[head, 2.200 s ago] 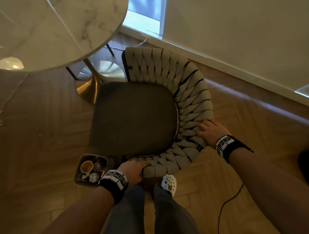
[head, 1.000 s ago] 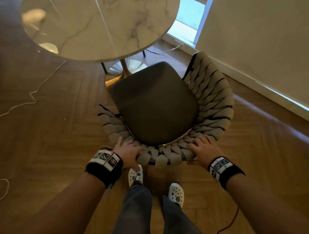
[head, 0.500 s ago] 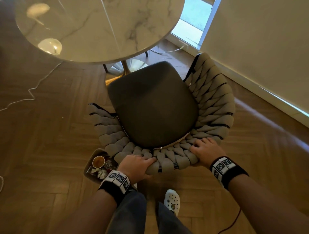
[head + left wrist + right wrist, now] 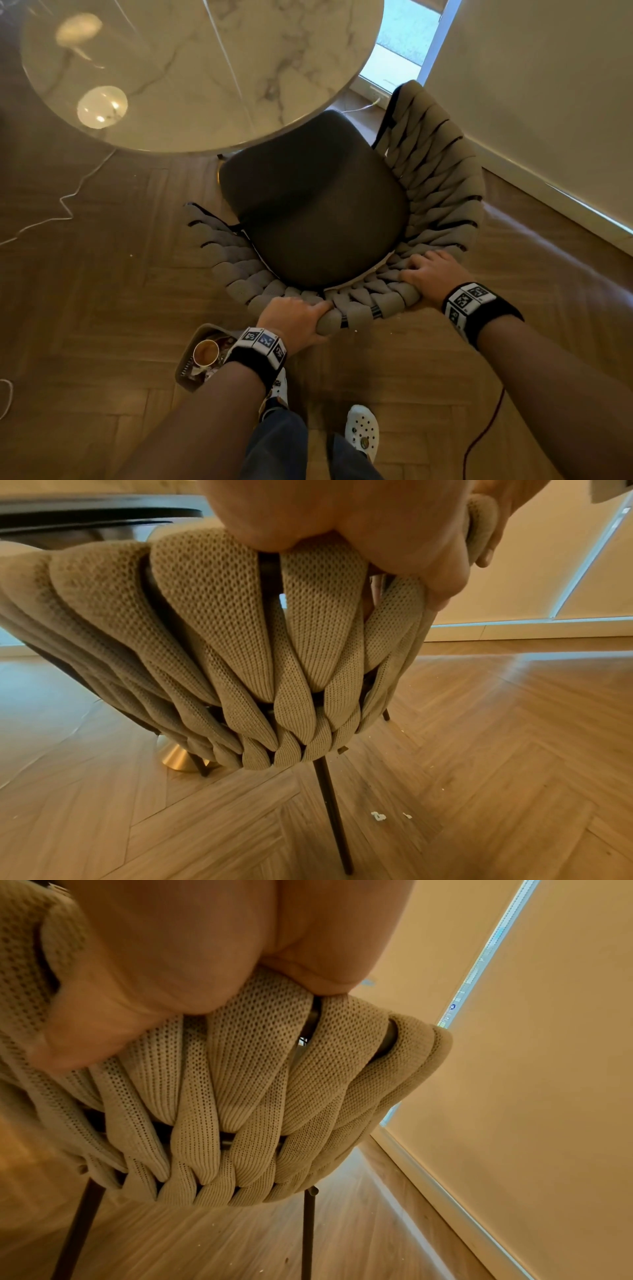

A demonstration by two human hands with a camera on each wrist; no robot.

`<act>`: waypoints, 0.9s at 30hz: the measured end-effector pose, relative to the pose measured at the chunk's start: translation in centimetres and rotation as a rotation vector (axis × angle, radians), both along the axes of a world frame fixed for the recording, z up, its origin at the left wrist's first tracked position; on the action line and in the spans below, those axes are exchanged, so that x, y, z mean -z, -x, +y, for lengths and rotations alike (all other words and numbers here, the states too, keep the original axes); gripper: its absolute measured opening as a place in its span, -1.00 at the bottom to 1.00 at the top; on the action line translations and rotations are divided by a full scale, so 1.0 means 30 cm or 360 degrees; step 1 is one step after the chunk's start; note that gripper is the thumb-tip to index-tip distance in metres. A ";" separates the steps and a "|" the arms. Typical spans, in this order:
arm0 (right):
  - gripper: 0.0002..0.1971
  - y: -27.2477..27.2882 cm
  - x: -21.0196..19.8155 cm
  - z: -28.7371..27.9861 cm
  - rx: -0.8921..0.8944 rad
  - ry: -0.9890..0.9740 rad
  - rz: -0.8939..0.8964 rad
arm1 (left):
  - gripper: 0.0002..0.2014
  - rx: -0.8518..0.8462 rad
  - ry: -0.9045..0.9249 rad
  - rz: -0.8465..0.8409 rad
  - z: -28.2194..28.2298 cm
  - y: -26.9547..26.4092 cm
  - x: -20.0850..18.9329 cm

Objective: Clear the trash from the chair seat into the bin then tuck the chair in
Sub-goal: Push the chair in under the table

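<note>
Woven backrest grip: both hands curl over the top rim of the chair (image 4: 442, 192)
left hand (image 4: 296, 320): fingers wrapped over the beige knit straps, thumb behind; pressed together, gripping
right hand (image 4: 433, 274): fingers curled over the rim, knuckles close together, thumb on the outer side
seat (image 4: 315, 209): dark grey cushion, bare, front edge under the marble table (image 4: 191, 65)
bin (image 4: 191, 368): small tray-like container on the floor just beside the left wrist, behind the chair
bin contents: brown-stained paper cup (image 4: 205, 353), crumpled white scraps; rest too small to tell
floor (image 4: 514, 750): herringbone wood, few white crumbs (image 4: 378, 816) near the chair leg (image 4: 330, 810)
</note>
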State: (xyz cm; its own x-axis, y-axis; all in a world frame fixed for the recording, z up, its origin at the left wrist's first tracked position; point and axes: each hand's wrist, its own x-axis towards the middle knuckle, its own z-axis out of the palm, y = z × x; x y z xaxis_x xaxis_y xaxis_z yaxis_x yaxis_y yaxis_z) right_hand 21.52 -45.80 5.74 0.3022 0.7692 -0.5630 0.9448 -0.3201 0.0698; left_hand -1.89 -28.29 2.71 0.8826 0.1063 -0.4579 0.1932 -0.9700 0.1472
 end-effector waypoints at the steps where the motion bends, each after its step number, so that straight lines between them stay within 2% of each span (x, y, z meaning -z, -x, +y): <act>1: -0.45 -0.021 0.001 0.009 -0.0016 0.0011 -0.0004 | -0.39 -0.0009 0.0002 -0.0010 0.003 -0.016 0.004; 9: -0.55 -0.123 0.025 0.085 -0.0094 -0.0018 -0.0058 | -0.41 -0.0070 0.0010 -0.0076 0.053 -0.091 0.010; 18: -0.44 -0.115 0.028 0.087 -0.0017 -0.0007 -0.0077 | -0.37 -0.0095 0.0060 -0.0085 0.059 -0.096 -0.001; 22: -0.35 -0.083 0.041 0.074 0.0090 -0.0034 -0.0130 | -0.31 -0.0125 0.0196 -0.0024 0.062 -0.101 -0.011; 27: -0.51 -0.004 0.026 0.053 0.0350 -0.0193 -0.0075 | -0.32 -0.0201 0.0471 0.0121 0.082 -0.089 -0.047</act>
